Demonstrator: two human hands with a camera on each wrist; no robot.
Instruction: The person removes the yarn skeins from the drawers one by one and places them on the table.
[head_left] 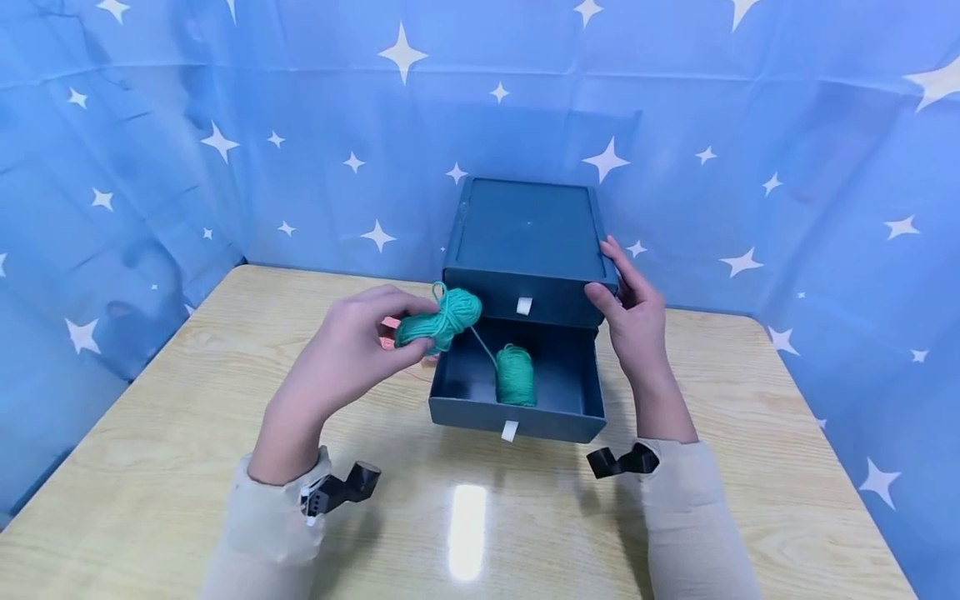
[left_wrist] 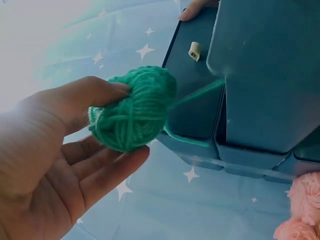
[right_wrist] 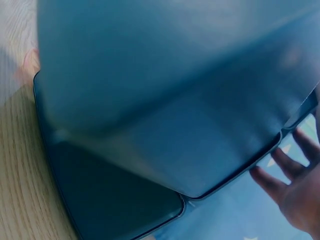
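Observation:
My left hand (head_left: 348, 342) pinches a small skein of green yarn (head_left: 450, 317) between thumb and fingers, beside the left edge of a dark blue two-drawer box (head_left: 532, 229). From the skein a strand runs down to a second green skein (head_left: 516, 379) lying in the pulled-out lower drawer (head_left: 551, 425). The upper drawer (head_left: 487, 292) is closed. At the box's front right corner rests my right hand (head_left: 637, 321), its thumb on the front and its fairly straight fingers (right_wrist: 272, 182) along the side.
Pink yarn (left_wrist: 305, 200) lies left of the box, mostly behind my left hand in the head view. White fabric pull tabs (head_left: 509, 431) hang on both drawer fronts. A blue curtain with white stars (head_left: 300, 125) stands behind the wooden table (head_left: 187, 417).

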